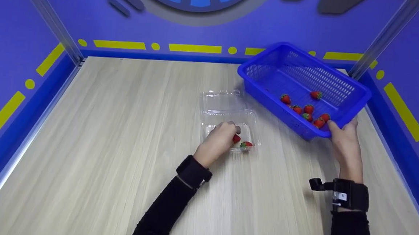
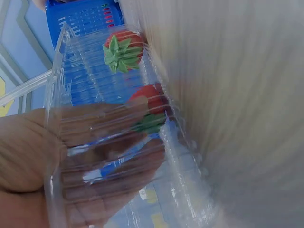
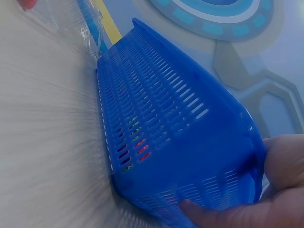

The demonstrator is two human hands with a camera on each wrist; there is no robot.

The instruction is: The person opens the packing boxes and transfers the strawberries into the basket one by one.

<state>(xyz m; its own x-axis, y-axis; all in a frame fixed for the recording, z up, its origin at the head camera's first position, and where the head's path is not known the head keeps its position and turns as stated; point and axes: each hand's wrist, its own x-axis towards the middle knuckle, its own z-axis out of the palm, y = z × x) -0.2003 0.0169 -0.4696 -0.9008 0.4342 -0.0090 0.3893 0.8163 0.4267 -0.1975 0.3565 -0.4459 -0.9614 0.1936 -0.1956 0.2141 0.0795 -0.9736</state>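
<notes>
My left hand [image 1: 218, 139] reaches down into a clear plastic clamshell box [image 1: 254, 125], its lid folded back. Its fingers pinch a red strawberry [image 1: 236, 138] low in the box, seen through the clear wall in the left wrist view [image 2: 151, 99]. Another strawberry [image 1: 246, 145] with green leaves lies beside it in the near right corner. At the near right corner of a blue perforated basket [image 1: 265, 95], my right hand [image 1: 347, 144] grips the rim, thumb over the top. Several strawberries [image 1: 308, 109] lie in the basket, mostly toward its near side.
The light wood table [image 1: 102, 143] spreads to the left and front of the box. Blue walls with yellow dashes [image 1: 194, 48] border it at the back and sides, and metal posts [image 1: 389, 37] stand at the back corners.
</notes>
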